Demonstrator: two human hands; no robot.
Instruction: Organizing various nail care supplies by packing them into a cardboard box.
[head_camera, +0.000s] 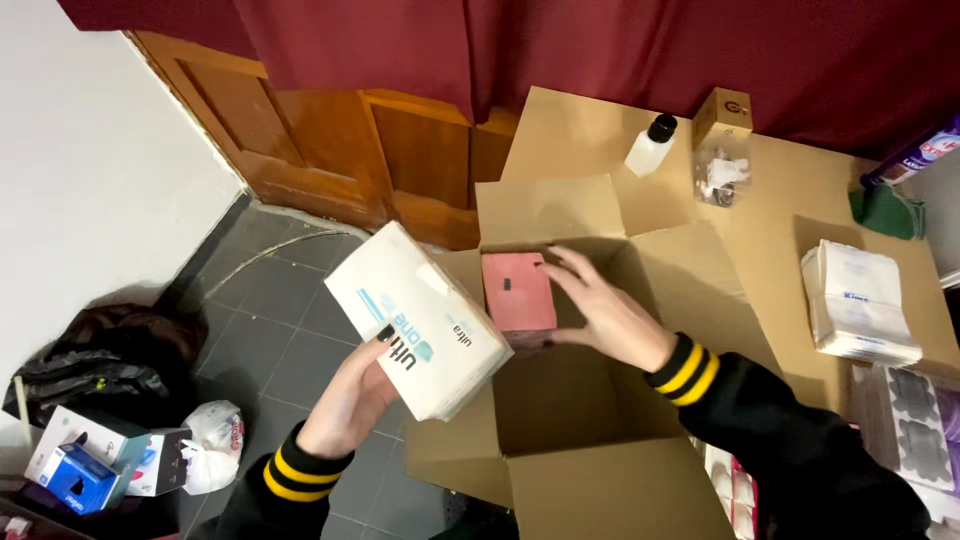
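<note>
My left hand (352, 395) grips a white rectangular package (415, 318) with blue-green markings, held tilted over the left flap of an open cardboard box (590, 440). My right hand (605, 310) reaches into the box and holds a pink flat box (517, 291) that stands upright against the box's far inner corner. Both sleeves are black with yellow stripes at the cuffs.
A cardboard-covered surface (770, 190) holds a small white bottle with a black cap (650, 146), a small brown carton (722, 115), a clear bag (720, 178), a green cloth (888, 212) and a stack of white packets (858, 302). On the dark tile floor at the left lie bags and small boxes (90, 460). A wooden door (330, 150) is behind.
</note>
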